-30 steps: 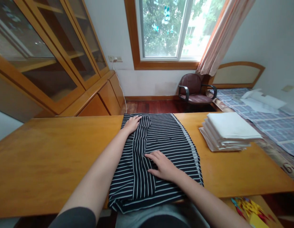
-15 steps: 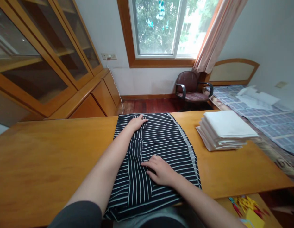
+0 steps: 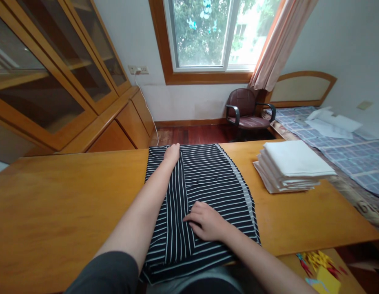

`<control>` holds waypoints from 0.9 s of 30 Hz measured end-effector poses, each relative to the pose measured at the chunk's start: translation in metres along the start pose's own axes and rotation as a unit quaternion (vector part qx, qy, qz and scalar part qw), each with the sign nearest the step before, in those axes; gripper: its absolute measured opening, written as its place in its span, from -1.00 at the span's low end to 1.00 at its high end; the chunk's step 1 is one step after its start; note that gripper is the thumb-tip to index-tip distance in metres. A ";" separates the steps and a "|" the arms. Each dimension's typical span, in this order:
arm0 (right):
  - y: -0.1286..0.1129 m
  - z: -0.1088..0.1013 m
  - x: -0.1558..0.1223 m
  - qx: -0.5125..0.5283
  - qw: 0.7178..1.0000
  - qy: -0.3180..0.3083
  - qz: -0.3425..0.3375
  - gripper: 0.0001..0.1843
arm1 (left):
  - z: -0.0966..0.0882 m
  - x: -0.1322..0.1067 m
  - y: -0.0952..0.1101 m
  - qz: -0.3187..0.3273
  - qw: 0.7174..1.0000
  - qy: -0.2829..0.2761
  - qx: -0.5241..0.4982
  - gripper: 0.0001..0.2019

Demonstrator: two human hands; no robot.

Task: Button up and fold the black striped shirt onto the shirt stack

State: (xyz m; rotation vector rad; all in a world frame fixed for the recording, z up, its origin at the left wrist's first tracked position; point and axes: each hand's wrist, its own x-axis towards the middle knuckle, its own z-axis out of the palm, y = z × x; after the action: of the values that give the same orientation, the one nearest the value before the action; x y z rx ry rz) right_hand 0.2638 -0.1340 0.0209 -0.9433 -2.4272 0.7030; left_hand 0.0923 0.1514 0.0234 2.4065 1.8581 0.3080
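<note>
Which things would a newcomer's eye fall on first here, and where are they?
First, the striped cloth across the middle of the table, with the left hand at its far edge and the right hand on it, nearer the person. Then the white folded pile to the right, and the bright window beyond the table.

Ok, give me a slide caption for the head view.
Left hand at the far edge, right hand nearer, on folded striped cloth beside a white stack on a wooden table.
</note>
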 end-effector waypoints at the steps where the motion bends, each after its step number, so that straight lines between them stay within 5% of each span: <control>1: 0.000 0.000 0.000 -0.001 1.000 0.000 -0.001 -0.72 | 0.002 -0.001 -0.001 0.002 1.000 0.003 -0.013 -0.68; 8: 0.000 0.004 -0.001 -0.034 0.999 0.015 -0.004 -0.72 | -0.011 -0.026 -0.015 0.052 0.991 0.046 -0.113 -0.63; 15: -0.002 0.005 -0.004 -0.054 0.996 0.069 -0.016 -0.82 | -0.024 -0.105 -0.036 0.134 0.966 0.133 -0.177 -0.80; 21: 0.000 0.008 -0.003 -0.080 0.995 0.030 -0.046 -0.89 | -0.022 -0.168 -0.052 0.124 0.976 0.087 -0.157 -0.82; 27: -0.002 0.008 -0.001 -0.108 0.994 0.005 -0.032 -0.89 | -0.011 -0.185 -0.059 0.097 0.980 0.062 -0.159 -0.81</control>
State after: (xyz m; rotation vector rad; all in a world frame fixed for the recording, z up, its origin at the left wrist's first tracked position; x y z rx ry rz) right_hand 0.2585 -0.1382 0.0155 -0.9426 -2.5485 0.4180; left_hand -0.0102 -0.0122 0.0033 2.3878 1.4790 0.7265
